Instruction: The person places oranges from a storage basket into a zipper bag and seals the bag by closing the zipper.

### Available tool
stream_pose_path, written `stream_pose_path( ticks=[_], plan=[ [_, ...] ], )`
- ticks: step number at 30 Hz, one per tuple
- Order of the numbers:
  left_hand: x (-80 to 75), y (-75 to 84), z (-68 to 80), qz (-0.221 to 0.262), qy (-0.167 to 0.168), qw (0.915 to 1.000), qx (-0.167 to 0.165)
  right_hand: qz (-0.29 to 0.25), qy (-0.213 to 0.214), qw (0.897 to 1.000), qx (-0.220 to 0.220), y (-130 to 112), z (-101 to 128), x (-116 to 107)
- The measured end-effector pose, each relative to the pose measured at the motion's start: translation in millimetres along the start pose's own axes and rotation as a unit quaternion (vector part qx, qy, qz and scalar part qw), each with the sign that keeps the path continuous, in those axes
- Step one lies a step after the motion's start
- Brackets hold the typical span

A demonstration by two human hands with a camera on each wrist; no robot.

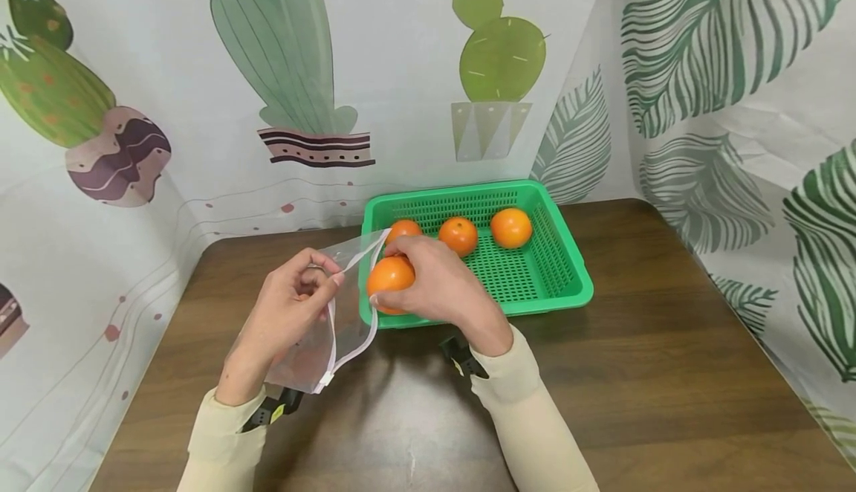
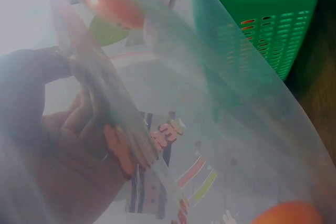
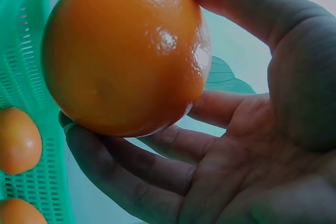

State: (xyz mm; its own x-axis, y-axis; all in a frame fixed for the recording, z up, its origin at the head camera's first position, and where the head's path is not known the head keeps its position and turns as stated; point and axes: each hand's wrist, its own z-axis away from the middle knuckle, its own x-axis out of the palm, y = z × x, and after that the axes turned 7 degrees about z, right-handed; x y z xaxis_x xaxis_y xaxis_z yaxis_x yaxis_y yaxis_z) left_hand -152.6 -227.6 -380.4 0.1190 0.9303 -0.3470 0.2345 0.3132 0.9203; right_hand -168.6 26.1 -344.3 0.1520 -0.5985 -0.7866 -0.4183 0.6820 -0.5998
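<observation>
My left hand pinches the rim of a clear zip bag between thumb and fingers, and the bag's mouth gapes to the right. A white slider sits at the near end of its zip. With curled fingers and thumb, my right hand grips an orange at that mouth, over the left side of a green basket. The right wrist view shows the smooth, shiny orange between thumb and fingertips. Another orange appears low in the left wrist view; whether it lies inside the bag I cannot tell.
Three more oranges lie in the basket: one at the left, one in the middle, one at the right. The basket stands at the back of a brown wooden table, against a printed cloth.
</observation>
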Motion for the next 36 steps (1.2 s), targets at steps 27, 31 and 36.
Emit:
stream_pose_path(
  ticks=[27, 31, 36],
  plan=[
    [-4.4, -0.9, -0.1, -0.024, 0.003, 0.9996, 0.013, 0.018, 0.018, 0.998, -0.058, -22, 7, 9],
    [-4.5, -0.6, 0.4, -0.024, 0.004, 0.9996, 0.015, 0.019, 0.020, 0.998, -0.062, -23, 5, 12],
    [-4.2, 0.0, 0.3, -0.021, 0.007, 0.9996, 0.016, 0.018, 0.020, 0.998, -0.064, -24, 2, 18]
  ],
)
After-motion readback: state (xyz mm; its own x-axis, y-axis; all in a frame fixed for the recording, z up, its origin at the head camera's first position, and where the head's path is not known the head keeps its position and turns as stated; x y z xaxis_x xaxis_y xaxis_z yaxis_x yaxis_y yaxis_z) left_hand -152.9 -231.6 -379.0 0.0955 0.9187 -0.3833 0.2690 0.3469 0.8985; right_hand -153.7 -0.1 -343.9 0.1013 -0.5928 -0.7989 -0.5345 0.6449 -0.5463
